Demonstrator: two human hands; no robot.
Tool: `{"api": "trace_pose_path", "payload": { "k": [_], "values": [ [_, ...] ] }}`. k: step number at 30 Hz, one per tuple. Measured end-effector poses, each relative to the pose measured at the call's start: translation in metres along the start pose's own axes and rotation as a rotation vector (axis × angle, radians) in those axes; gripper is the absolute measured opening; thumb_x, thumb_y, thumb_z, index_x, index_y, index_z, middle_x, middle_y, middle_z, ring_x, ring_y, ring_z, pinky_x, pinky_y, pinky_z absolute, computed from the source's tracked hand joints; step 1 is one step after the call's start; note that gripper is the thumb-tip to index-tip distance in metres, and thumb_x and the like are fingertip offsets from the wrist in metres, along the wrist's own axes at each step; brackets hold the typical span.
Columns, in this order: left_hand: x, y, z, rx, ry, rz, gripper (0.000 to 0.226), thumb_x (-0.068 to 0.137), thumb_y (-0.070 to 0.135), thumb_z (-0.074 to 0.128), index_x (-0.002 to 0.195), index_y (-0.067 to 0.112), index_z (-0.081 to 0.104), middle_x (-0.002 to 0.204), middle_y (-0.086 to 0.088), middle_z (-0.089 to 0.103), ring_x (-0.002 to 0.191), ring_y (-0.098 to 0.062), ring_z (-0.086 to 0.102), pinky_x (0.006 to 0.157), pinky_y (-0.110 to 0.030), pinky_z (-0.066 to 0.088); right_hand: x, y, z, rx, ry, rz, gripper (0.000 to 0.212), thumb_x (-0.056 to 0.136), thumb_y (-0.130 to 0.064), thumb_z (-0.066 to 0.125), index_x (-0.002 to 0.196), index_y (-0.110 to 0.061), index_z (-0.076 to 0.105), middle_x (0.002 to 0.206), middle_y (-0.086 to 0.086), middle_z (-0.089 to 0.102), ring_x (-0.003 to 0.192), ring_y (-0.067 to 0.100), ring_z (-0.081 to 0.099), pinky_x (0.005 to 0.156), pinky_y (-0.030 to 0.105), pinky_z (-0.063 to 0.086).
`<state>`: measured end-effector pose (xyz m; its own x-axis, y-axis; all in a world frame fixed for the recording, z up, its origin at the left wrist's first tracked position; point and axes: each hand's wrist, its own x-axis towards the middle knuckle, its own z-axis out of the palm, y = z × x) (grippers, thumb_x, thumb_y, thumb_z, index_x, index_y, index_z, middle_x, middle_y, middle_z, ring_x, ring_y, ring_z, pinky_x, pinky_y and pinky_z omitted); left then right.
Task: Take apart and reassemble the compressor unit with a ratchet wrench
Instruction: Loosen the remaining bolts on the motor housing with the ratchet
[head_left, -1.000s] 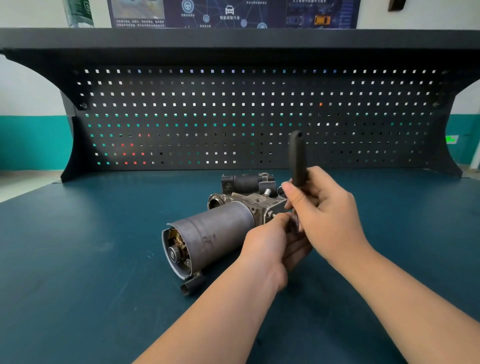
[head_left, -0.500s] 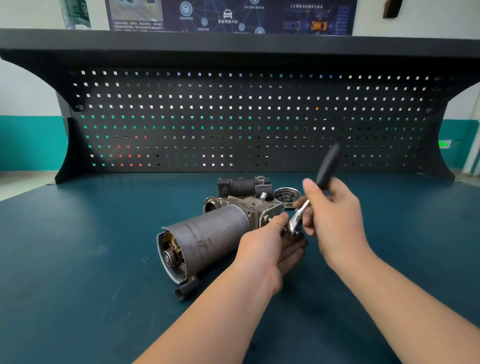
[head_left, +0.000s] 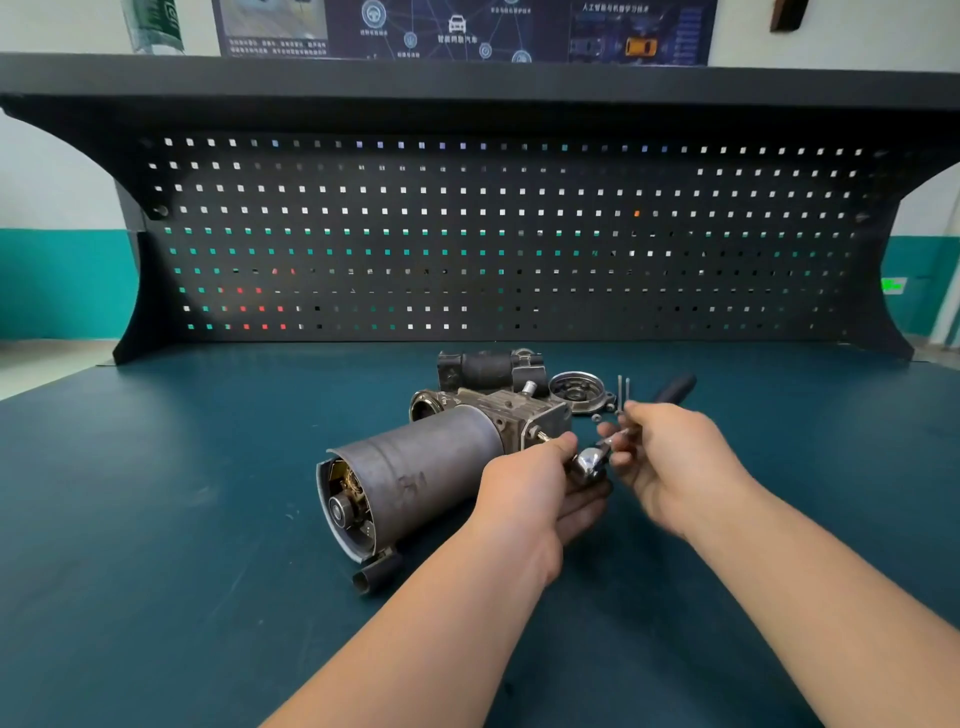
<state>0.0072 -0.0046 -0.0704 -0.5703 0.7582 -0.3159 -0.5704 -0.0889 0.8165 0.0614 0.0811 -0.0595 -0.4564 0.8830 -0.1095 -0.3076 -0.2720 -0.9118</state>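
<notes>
you're mid-swing on a bolt at the right end of the grey cylindrical metal compressor unit (head_left: 415, 467), lying mid-bench; your left hand (head_left: 530, 483) cups the chrome ratchet wrench (head_left: 589, 462) head, right hand (head_left: 670, 457) grips its black handle, now swung lower; reset the stroke next

Both forearms are bare to the frame edge, no sleeves showing.
</notes>
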Motion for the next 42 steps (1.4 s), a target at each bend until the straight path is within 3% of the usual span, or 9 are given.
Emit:
{"api": "trace_pose_path", "payload": {
  "k": [3, 8, 12, 15, 20, 26, 33, 37, 42],
  "values": [
    [0.003, -0.002, 0.0, 0.014, 0.025, -0.003, 0.02, 0.092, 0.018, 0.058, 0.104, 0.002, 0.06, 0.092, -0.017, 0.068, 0.063, -0.022, 0.065, 0.045, -0.023, 0.054, -0.001, 0.002, 0.0, -0.013, -0.01, 0.051, 0.023, 0.1, -0.007, 0.037, 0.078, -0.009, 0.043, 0.066, 0.011, 0.053, 0.024, 0.002, 0.04, 0.028, 0.011, 0.029],
    [-0.002, -0.003, 0.001, -0.004, -0.004, 0.017, 0.018, 0.088, 0.021, 0.063, 0.082, 0.005, 0.067, 0.072, -0.011, 0.071, 0.058, -0.019, 0.068, 0.047, -0.023, 0.055, -0.015, -0.004, 0.002, -0.462, -0.064, -0.592, 0.019, 0.095, -0.021, 0.051, 0.079, -0.011, 0.052, 0.056, 0.0, 0.061, 0.032, 0.01, 0.047, 0.035, 0.02, 0.036],
    [-0.004, 0.0, 0.001, -0.02, -0.064, 0.021, 0.044, 0.091, 0.015, 0.054, 0.047, 0.014, 0.06, 0.047, 0.0, 0.051, 0.042, -0.012, 0.054, 0.042, -0.019, 0.05, -0.033, 0.0, 0.007, -0.638, -0.254, -0.873, 0.011, 0.085, -0.032, 0.065, 0.078, -0.026, 0.058, 0.058, -0.007, 0.063, 0.039, 0.006, 0.053, 0.045, 0.02, 0.043],
    [-0.008, 0.003, 0.001, -0.031, -0.054, -0.005, 0.034, 0.093, 0.017, 0.041, 0.063, 0.017, 0.056, 0.055, 0.0, 0.04, 0.052, -0.012, 0.044, 0.045, -0.016, 0.046, -0.036, 0.005, 0.01, -0.693, -0.316, -0.917, 0.012, 0.081, -0.034, 0.07, 0.078, -0.029, 0.059, 0.049, -0.012, 0.058, 0.04, 0.006, 0.052, 0.046, 0.016, 0.041],
    [-0.003, 0.0, 0.001, -0.008, -0.067, 0.032, 0.061, 0.09, 0.004, 0.038, 0.03, 0.013, 0.045, 0.033, 0.002, 0.036, 0.026, -0.009, 0.037, 0.037, -0.015, 0.044, -0.034, 0.003, 0.01, -0.507, -0.268, -0.789, 0.019, 0.083, -0.032, 0.069, 0.077, -0.017, 0.06, 0.054, 0.005, 0.062, 0.033, 0.013, 0.051, 0.038, 0.023, 0.044],
    [-0.002, -0.002, 0.001, -0.112, -0.023, 0.016, 0.018, 0.092, 0.015, 0.055, 0.089, 0.004, 0.069, 0.054, -0.006, 0.063, 0.049, -0.014, 0.064, 0.06, -0.029, 0.06, -0.033, -0.003, 0.009, -0.357, -0.261, -0.694, 0.025, 0.089, -0.025, 0.064, 0.066, -0.018, 0.057, 0.041, 0.003, 0.05, 0.029, 0.014, 0.042, 0.034, 0.019, 0.035],
    [-0.002, -0.001, 0.001, -0.15, 0.011, 0.001, 0.016, 0.09, 0.018, 0.06, 0.094, 0.005, 0.068, 0.068, -0.009, 0.072, 0.058, -0.017, 0.069, 0.057, -0.027, 0.058, -0.028, -0.006, 0.007, -0.567, -0.171, -0.823, 0.017, 0.083, -0.034, 0.067, 0.071, -0.027, 0.057, 0.051, -0.012, 0.056, 0.05, 0.011, 0.054, 0.054, 0.029, 0.045],
    [-0.006, 0.001, 0.0, -0.17, -0.007, -0.013, 0.014, 0.09, 0.015, 0.06, 0.088, 0.004, 0.067, 0.072, -0.013, 0.073, 0.063, -0.02, 0.069, 0.056, -0.029, 0.058, -0.027, -0.008, 0.005, -0.522, -0.196, -0.794, 0.012, 0.084, -0.03, 0.068, 0.084, -0.027, 0.056, 0.062, -0.011, 0.061, 0.046, 0.012, 0.056, 0.044, 0.021, 0.041],
    [-0.007, 0.003, 0.0, -0.179, -0.035, -0.023, 0.018, 0.092, 0.013, 0.056, 0.103, 0.004, 0.066, 0.077, -0.014, 0.072, 0.06, -0.02, 0.069, 0.055, -0.027, 0.058, -0.021, -0.009, 0.004, -0.544, -0.176, -0.76, 0.012, 0.087, -0.029, 0.065, 0.082, -0.021, 0.058, 0.047, -0.006, 0.056, 0.038, 0.007, 0.05, 0.039, 0.018, 0.038]
  ]
}}
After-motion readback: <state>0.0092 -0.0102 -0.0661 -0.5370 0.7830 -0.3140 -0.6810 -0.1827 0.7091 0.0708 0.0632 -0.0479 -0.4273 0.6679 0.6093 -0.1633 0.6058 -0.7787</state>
